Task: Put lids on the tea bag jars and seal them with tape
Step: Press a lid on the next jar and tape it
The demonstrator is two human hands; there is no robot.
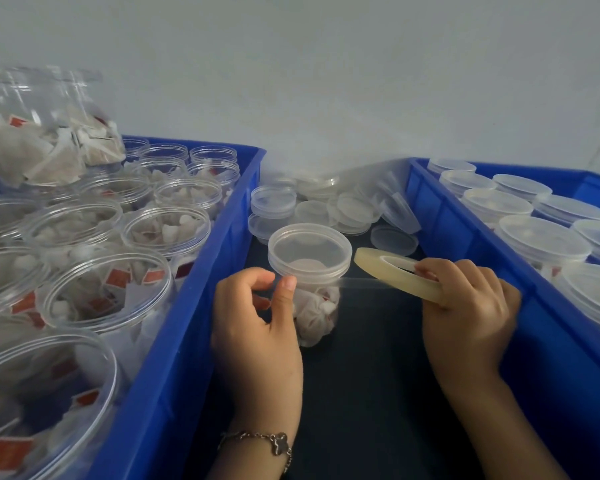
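Between both hands, tape strip runs level from upright jar.

I see clear glossy plastic in the jar and its lid — the tape roll looks smooth, yellowish, translucent; both crates — shiny blue plastic.

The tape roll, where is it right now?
In the head view the tape roll is right of centre, gripped by the right hand, beside the lidded jar that the left hand steadies.
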